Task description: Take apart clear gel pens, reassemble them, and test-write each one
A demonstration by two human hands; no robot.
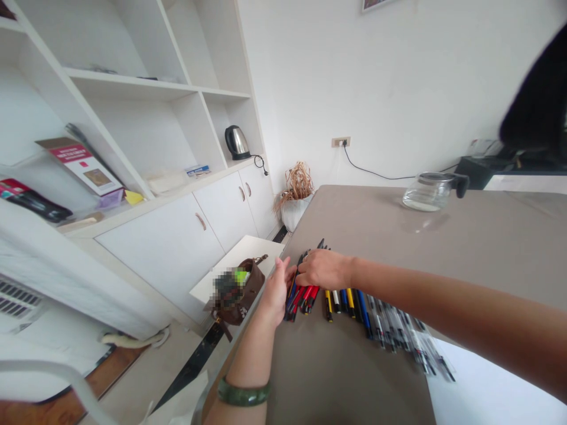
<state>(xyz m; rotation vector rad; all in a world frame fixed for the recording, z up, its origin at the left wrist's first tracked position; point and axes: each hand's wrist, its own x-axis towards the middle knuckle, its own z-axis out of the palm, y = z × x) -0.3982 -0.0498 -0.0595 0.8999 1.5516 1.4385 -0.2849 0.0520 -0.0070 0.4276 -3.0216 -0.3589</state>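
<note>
Lying by the hands (323,270) — slim pens (313,293), red and dark blue.

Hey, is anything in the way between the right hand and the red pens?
Nothing I can see. The right hand is already at the far ends of the red pens. The left hand is at the bunch's left side, not between them, and the glass pot stands farther back.
</note>
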